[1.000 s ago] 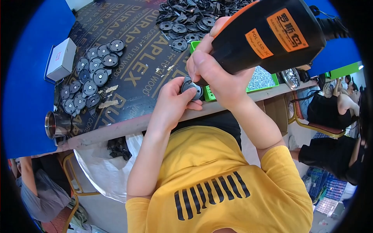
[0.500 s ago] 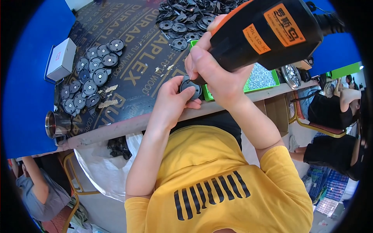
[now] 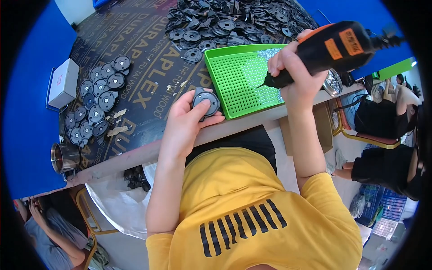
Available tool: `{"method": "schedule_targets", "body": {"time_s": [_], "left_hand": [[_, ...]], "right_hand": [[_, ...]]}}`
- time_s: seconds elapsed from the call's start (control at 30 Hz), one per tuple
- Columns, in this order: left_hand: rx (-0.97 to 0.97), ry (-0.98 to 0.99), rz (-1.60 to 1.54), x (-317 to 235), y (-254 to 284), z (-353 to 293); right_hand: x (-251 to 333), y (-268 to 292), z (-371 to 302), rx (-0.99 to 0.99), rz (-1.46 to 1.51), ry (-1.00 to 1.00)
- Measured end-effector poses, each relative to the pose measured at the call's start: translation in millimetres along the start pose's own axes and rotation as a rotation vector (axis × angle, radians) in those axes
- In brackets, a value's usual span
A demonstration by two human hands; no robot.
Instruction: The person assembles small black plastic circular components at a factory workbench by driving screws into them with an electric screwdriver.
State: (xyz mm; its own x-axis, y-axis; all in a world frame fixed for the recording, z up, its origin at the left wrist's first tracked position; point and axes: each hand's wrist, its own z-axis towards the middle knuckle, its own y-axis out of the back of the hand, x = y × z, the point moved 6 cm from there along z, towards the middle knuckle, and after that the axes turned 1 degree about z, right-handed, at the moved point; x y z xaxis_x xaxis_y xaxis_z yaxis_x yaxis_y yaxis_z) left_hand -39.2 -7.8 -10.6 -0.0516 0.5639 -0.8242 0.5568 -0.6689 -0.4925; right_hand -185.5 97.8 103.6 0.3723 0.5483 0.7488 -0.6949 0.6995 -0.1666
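Over at nine o'clock a small white box (image 3: 63,83) sits on the dark surface (image 3: 148,58), and just beside it a cluster of round black discs (image 3: 96,101) lies laid out flat, with a metal cup (image 3: 63,157) at the surface's near edge below them.

The left hand (image 3: 186,119) comes up from the six o'clock side, forearm straight and raised over the surface's edge. It is curled loosely around one round grey-black disc (image 3: 205,101), fingers cupped behind it and the thumb pressed across its face, so the disc is held tilted just off the surface, near the left corner of the green tray (image 3: 234,67).

That perforated tray lies at about one o'clock from the left hand, with a patch of small shiny screws (image 3: 270,56) in its far corner. Behind it, at twelve o'clock, a big loose heap of black parts (image 3: 234,22) covers the surface.

The right hand (image 3: 294,72) is wrapped tight around a black-and-orange power screwdriver (image 3: 328,47), elbow bent, the tool angled so its tip points down-left over the tray, well apart from the disc.
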Motion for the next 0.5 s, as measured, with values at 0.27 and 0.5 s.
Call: {"method": "schedule_targets", "body": {"time_s": [0.27, 0.5], "left_hand": [[0.017, -0.001, -0.007, -1, -1, -1], [0.014, 0.005, -0.011, -1, -1, -1]], "right_hand": [[-17, 5, -3, -0.052, 0.008, -0.024], [-20, 3, -1, -0.037, -0.003, -0.033]]}}
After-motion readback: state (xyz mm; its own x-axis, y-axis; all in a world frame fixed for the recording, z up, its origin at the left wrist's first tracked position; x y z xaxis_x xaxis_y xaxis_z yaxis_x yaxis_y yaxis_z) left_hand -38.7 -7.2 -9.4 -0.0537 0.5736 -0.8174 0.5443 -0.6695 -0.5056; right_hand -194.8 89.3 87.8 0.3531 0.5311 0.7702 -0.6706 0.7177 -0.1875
